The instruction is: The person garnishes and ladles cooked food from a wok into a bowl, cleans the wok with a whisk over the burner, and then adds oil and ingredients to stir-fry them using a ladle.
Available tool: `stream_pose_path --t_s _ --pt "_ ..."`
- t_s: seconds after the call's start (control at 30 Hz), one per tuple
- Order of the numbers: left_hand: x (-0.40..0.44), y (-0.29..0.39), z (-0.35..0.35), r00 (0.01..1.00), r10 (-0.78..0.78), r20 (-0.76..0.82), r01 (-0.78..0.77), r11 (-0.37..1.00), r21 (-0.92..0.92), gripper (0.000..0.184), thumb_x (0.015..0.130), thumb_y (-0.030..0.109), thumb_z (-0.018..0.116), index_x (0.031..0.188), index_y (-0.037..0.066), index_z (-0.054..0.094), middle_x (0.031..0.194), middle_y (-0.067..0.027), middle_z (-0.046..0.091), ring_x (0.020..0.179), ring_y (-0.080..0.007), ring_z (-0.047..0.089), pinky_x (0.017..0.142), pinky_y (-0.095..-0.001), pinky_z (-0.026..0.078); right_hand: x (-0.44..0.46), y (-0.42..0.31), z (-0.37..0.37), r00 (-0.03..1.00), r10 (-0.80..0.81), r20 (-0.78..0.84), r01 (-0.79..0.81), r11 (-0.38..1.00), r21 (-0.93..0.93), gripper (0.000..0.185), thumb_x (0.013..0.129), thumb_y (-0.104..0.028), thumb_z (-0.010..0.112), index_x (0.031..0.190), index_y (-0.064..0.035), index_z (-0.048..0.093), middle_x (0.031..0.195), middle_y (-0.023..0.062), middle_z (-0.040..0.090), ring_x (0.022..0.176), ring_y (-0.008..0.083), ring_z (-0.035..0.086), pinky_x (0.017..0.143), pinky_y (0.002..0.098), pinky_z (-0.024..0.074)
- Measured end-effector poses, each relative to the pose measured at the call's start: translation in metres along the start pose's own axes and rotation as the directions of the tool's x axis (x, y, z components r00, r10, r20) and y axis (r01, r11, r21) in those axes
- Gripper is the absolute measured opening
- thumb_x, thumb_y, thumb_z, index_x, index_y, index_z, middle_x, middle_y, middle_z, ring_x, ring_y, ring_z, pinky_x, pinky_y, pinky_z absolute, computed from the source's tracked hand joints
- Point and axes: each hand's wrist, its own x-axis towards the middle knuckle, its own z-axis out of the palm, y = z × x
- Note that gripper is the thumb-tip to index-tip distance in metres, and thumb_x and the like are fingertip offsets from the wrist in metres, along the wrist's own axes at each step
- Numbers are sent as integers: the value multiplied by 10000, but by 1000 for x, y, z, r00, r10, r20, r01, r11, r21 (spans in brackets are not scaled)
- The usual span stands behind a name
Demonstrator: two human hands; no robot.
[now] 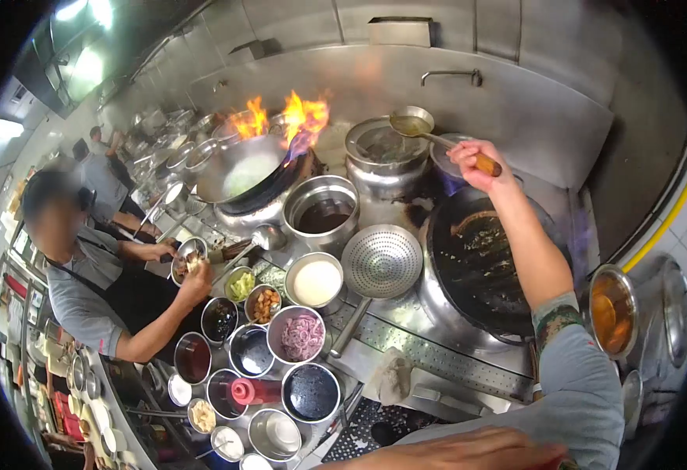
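My right hand (478,163) is closed around the wooden handle of a ladle (412,126) and stretched out beyond the large dark wok (484,266). The ladle's bowl is over the back of the stove, beside a metal pot with a strainer-like lid (386,145). Brownish residue and small bits coat the wok's inside. At the bottom edge, my left hand (484,450) lies across in front of my body, fingers extended to the right and partly cut off. Nothing shows in it.
Flames (304,117) rise behind a second wok (241,168). A perforated skimmer (382,261) rests mid-counter near bowls of sliced onion (300,335) and sauces. A co-worker (116,274) at left holds a small bowl. A pot of orange liquid (613,312) stands at right.
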Motion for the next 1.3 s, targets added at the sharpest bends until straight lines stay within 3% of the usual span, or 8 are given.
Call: stream_pose_path --t_s 0.33,0.57,0.7,0.73,0.77,0.9,1.17,1.3 --pt "39 15 20 845 337 416 -349 936 -51 284 915 179 600 1106 -25 649 1000 -120 574 930 -282 581 743 -350 464 -205 61 41 925 -314 -212 259 933 -251 486 943 -43 509 1318 150 269 886 68 519 566 65 530 412 209 419" --pt "-30 -39 64 863 147 483 117 873 -474 170 907 114 626 1014 -16 652 993 -158 634 901 -334 626 797 -418 507 -300 100 11 785 -332 -524 8 851 -526 112 927 -91 518 828 -39 516 708 -17 516 499 37 502 387 211 373" --pt "-30 -161 59 978 -205 -46 183 725 664 306 856 126 714 1134 3 676 1209 -175 658 1072 -364 616 944 -446 483 -349 130 22 661 -560 -500 -184 524 -831 58 895 -91 549 862 -54 519 723 8 556 488 58 514 384 232 399" --pt "-26 -184 60 983 -159 -96 179 672 719 333 865 152 709 1157 -1 664 1234 -172 643 1107 -357 595 958 -449 468 -354 134 23 640 -609 -468 -251 409 -877 53 885 -90 558 874 -57 519 728 16 567 485 65 518 384 238 408" --pt "-20 -203 62 984 -105 -141 175 614 770 361 875 178 704 1181 -6 652 1259 -169 628 1141 -350 575 972 -452 453 -364 112 -8 665 -583 -467 -381 273 -883 697 850 -95 570 1481 66 323 819 71 597 496 123 523 419 274 432" --pt "-3 -264 75 963 -232 -134 242 541 805 314 890 273 673 1067 14 662 1100 -120 650 1042 -303 578 856 -475 447 -377 133 3 627 -725 -284 -652 -288 -701 688 876 -97 537 1518 -29 298 851 59 588 497 123 522 478 285 465" --pt "14 -256 82 936 -333 -114 274 485 830 242 910 262 649 808 43 633 831 -124 668 876 -326 619 737 -489 457 -314 80 13 790 -538 -293 -103 355 -929 590 900 -51 566 1456 -25 372 830 20 548 494 69 486 388 244 429" --pt "5 -235 75 935 -305 -183 321 505 801 446 875 277 702 1221 12 608 1199 -164 611 1143 -342 541 944 -470 432 -193 48 4 854 -479 -203 -69 283 -957 501 891 -26 558 1377 -7 439 823 19 542 496 63 489 378 242 421"
